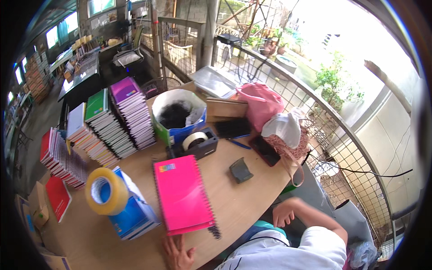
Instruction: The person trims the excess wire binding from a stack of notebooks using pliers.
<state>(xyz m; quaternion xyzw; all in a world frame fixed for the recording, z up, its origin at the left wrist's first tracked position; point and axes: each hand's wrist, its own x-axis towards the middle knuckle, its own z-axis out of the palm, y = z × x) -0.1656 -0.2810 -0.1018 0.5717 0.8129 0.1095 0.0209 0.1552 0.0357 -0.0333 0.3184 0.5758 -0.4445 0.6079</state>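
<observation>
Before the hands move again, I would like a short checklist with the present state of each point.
1. Left hand touches near edge of the pink notebook stack: ok.
2. Right hand is free, off the wooden table, at its edge: ok.
3. Pink stack lies flat, spirals aligned: ok.
4. Big tape roll sits steady on the blue bundle: cannot tell; it leans.
5. Bare table right of the stack: ok.
6. Grey tool apart from the stack: ok.
</observation>
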